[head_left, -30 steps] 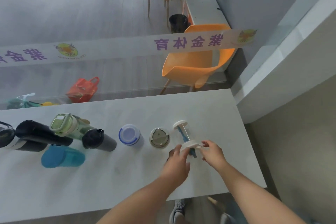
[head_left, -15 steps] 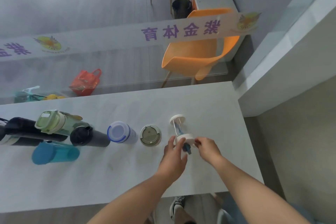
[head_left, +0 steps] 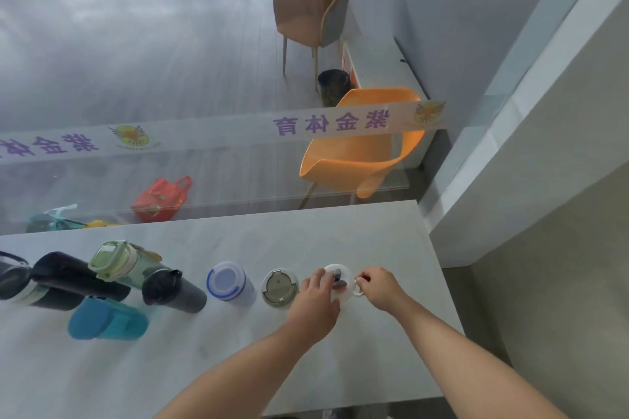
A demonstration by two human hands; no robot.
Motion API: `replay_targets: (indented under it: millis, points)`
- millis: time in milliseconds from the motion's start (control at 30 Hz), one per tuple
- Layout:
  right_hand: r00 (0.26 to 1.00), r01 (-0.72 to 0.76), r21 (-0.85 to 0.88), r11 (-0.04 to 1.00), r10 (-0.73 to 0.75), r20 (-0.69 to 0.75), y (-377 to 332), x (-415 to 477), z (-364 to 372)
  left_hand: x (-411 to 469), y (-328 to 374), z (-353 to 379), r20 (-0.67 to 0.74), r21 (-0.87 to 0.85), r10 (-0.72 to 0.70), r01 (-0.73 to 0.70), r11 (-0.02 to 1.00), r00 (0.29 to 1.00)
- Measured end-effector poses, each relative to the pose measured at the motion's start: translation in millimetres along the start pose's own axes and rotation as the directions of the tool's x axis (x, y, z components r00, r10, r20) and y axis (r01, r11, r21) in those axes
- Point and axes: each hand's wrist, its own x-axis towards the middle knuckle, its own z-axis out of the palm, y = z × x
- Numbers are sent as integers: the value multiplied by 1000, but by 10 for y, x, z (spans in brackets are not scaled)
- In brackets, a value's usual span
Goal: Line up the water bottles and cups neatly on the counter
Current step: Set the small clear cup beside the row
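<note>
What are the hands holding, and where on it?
The white-lidded bottle: left hand grips the lid's left edge, right hand pinches its white side loop.

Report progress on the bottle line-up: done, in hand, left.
Done: the blue-rimmed bottle and grey-lidded cup sit in a row. In hand: left hand and right hand hold the white-lidded cup at the row's right end. Left: beyond the black tumbler, the green bottle, teal bottle and black bottles are bunched, not in line.
</note>
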Motion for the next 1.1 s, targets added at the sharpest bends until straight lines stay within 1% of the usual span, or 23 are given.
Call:
replay_targets:
  millis: [67,167,267,333,433,600,667,800,867,933,1033,1100]
  points:
    - [1000,-9,18,1000,9,-6,-9,-14,-3,-5,0,-9,5,37,21,-21,999,1000]
    - [1000,-10,48,999,10,-9,-25,-64,-12,-30,17,-38,11,48,48,-49,998,999]
    - [999,-5,48,999,7,-32,-93,-127,-70,-54,36,-138,-8,37,63,-63,997,998]
    - [999,-9,43,999,11,-47,-202,-199,-134,-92,37,-262,-16,60,72,-71,996,997]
    - [996,-38,-26,999,36,-79,-445,-334,-250,-133,15,-531,-5,145,86,-84,986,996]
    - [983,-31,-98,995,13,-182,-965,-490,-345,-190,-193,-963,-19,196,90,-84,977,996]
    - [980,-19,-107,994,-2,-199,-1165,-574,-252,-264,-372,-1103,-31,217,95,-86,972,995]
    - [976,-10,-31,999,3,-219,-1563,-760,112,-535,-863,-1381,-52,225,126,-111,968,991]
    - [966,16,-60,998,-30,-256,-1780,-838,387,-730,-1192,-1506,-38,220,149,-137,966,988]
    - [959,6,-53,999,-21,-282,-2015,-927,701,-933,-1549,-1628,-12,232,167,-160,959,986]
    - [960,-2,-53,999,-13,-280,-2379,-1069,1178,-1234,-2067,-1829,11,278,199,-194,941,980]
    - [962,5,-79,997,-26,-271,-2634,-1170,1427,-1416,-2371,-1974,3,276,195,-189,942,981]
